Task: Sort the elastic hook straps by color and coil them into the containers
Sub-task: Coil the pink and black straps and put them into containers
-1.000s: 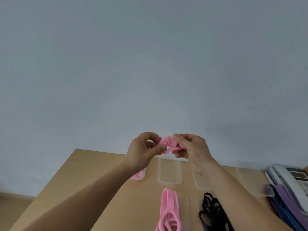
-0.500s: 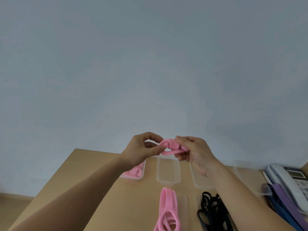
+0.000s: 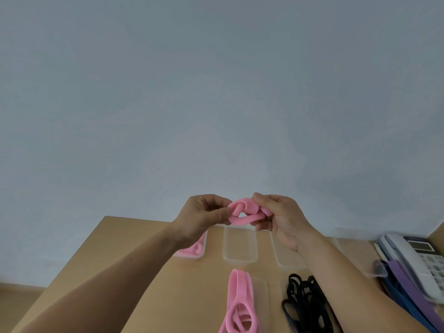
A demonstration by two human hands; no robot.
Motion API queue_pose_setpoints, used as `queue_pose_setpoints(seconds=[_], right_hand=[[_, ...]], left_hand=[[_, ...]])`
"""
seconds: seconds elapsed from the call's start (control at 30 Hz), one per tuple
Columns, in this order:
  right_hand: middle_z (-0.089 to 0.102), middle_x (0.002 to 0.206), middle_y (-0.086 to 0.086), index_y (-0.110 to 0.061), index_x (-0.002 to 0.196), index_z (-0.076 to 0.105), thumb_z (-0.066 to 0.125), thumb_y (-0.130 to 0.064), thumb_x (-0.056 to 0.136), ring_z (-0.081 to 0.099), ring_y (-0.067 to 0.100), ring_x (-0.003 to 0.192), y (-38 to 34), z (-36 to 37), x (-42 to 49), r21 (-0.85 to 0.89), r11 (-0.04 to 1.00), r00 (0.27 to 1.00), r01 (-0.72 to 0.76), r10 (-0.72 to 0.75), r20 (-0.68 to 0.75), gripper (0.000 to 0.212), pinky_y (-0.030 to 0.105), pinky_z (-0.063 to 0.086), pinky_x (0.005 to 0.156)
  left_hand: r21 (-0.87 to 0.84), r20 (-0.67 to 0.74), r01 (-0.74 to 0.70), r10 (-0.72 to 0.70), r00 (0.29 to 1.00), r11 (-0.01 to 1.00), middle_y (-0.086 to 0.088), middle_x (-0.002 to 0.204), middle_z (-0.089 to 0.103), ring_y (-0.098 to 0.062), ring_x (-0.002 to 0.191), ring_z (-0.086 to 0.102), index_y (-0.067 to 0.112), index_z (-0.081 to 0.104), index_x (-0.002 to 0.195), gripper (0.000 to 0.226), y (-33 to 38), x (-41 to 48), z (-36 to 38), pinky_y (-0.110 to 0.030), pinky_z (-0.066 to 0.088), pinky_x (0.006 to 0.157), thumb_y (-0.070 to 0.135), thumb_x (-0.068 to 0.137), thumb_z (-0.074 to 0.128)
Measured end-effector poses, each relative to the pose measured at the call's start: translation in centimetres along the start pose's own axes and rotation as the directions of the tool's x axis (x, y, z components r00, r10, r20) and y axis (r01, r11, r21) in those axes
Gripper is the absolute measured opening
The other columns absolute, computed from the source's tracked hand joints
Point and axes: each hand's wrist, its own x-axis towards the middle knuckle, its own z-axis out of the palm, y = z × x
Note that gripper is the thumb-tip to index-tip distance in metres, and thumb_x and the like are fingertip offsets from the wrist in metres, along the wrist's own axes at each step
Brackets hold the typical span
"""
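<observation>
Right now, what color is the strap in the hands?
Pink. The strap shows best in the head view.

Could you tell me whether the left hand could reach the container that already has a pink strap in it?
Probably yes: that container sits just beneath the left hand, with nothing visible between them. But it and the right hand are both gripping another pink strap.

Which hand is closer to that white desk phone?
Right. The right hand, gripping the pink strap, is raised left of the phone; the left hand grips the strap's other end, farther left.
</observation>
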Motion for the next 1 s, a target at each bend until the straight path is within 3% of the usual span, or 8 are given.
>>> queue_pose_setpoints(seconds=[0.13,0.23,0.3,0.43,0.57,0.67,0.87,1.0], right_hand=[[0.071,0.076,0.019,0.004,0.088,0.072,0.075,-0.028,0.080,0.067,0.028,0.058,0.4,0.2,0.0,-0.025,1.000,1.000,-0.018,0.018,0.005,0.033,0.029,0.053,0.048],[0.071,0.075,0.019,0.004,0.088,0.072,0.072,-0.023,0.087,0.067,0.029,0.058,0.7,0.6,0.1,-0.039,0.999,1.000,-0.017,0.017,-0.002,0.027,0.030,0.053,0.049],[0.071,0.075,0.019,0.003,0.087,0.072,0.073,-0.023,0.086,0.067,0.030,0.059,0.6,0.7,0.3,-0.028,1.000,1.000,-0.013,0.013,-0.012,0.027,0.031,0.053,0.049],[0.071,0.078,0.021,0.002,0.085,0.073,0.075,-0.027,0.082,0.067,0.032,0.059,0.1,0.7,0.5,-0.017,1.000,1.000,-0.007,0.007,0.005,0.029,0.031,0.053,0.049],[0.071,0.078,0.021,0.002,0.085,0.073,0.079,-0.036,0.068,0.066,0.032,0.060,0.0,1.0,0.6,-0.008,1.000,1.000,-0.010,0.010,0.014,0.042,0.030,0.053,0.049],[0.071,0.077,0.020,0.004,0.087,0.073,0.080,-0.036,0.068,0.067,0.032,0.060,0.3,1.1,0.7,-0.009,1.000,1.000,-0.015,0.015,0.014,0.045,0.031,0.053,0.049],[0.072,0.076,0.017,-0.001,0.081,0.074,0.075,-0.026,0.084,0.067,0.029,0.059,0.6,1.1,0.7,-0.044,0.999,0.999,-0.001,-0.001,-0.039,0.025,0.030,0.053,0.049],[0.073,0.078,0.015,-0.002,0.083,0.075,0.074,-0.025,0.086,0.069,0.030,0.061,0.4,1.2,0.6,-0.073,0.997,0.999,0.034,-0.035,-0.007,0.023,0.031,0.055,0.051]], left_hand=[[0.232,-0.072,0.003,0.015,0.997,0.973,-0.015,0.082,0.073,-0.024,0.075,0.069,0.009,0.067,0.088,0.025,-0.1,0.0,0.5,-0.038,0.052,0.074,0.029,0.080,0.080],[0.374,-0.136,0.012,0.042,0.990,0.928,-0.016,0.082,0.072,-0.037,0.075,0.068,0.011,0.062,0.088,0.025,-0.2,0.3,0.7,-0.043,0.051,0.069,0.029,0.080,0.077],[0.338,-0.147,-0.013,0.066,0.987,0.941,-0.013,0.081,0.073,-0.033,0.075,0.070,0.008,0.063,0.089,0.022,0.0,0.3,0.6,-0.041,0.053,0.069,0.023,0.083,0.078],[0.195,-0.117,-0.066,0.090,0.989,0.979,-0.003,0.079,0.074,-0.015,0.073,0.070,0.002,0.065,0.090,0.019,0.4,-0.2,0.6,-0.021,0.053,0.068,0.016,0.086,0.077],[0.142,-0.088,-0.073,0.086,0.992,0.987,-0.002,0.083,0.073,-0.013,0.079,0.067,0.002,0.065,0.092,0.015,0.3,-0.4,0.8,-0.020,0.053,0.073,0.013,0.088,0.074],[0.153,-0.069,-0.071,0.082,0.994,0.986,0.000,0.082,0.072,-0.011,0.077,0.067,0.004,0.065,0.091,0.009,0.2,-0.5,0.6,-0.018,0.051,0.071,0.010,0.089,0.072],[0.148,-0.056,-0.037,0.046,0.997,0.988,-0.011,0.096,0.073,-0.022,0.087,0.069,0.006,0.066,0.100,0.019,0.0,-0.3,0.1,-0.034,0.057,0.082,0.019,0.088,0.073],[0.013,-0.074,0.031,-0.030,0.997,0.999,-0.012,0.103,0.070,-0.023,0.092,0.068,0.012,0.070,0.101,0.025,0.0,-0.1,0.1,-0.039,0.057,0.080,0.020,0.079,0.062]])
